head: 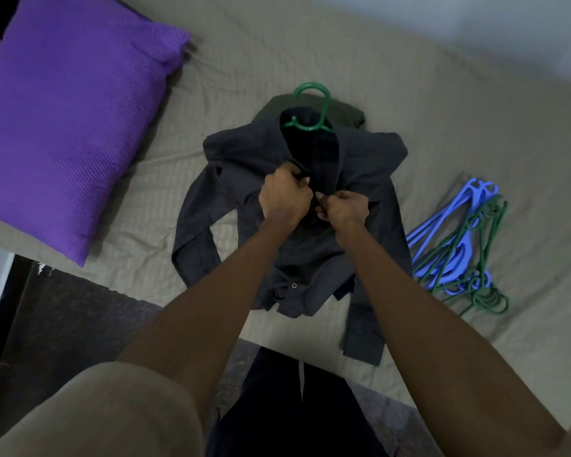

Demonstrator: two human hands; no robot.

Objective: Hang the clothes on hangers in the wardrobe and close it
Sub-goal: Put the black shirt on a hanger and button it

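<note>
Shirt (244, 179) is dark grey, lying flat on the bed (409, 103) with a green hanger (312, 107) already inside it, only the hook and a bit of the shoulders poking out of the collar, rest of the hanger is hidden under the cloth. Something olive (346, 113) peeks out from under the collar end, can't tell what it is. One sleeve hangs off the near edge of the bed. Both hands are at the front opening of the shirt, mid chest, close together. Left hand (285, 197) has its fingers curled into the left side of the placket, right hand (345, 206) is pinching the other side, looks like right at a button but it's too dark and small to be sure. Fingertips are mostly buried in the fabric. Lower down one button (294, 285) shows. Off to the right, well apart from the shirt, a pile of hangers (459, 249), blue and green tangled together. Purple pillow (70, 107) sits top left, partly cut off by the frame.
</note>
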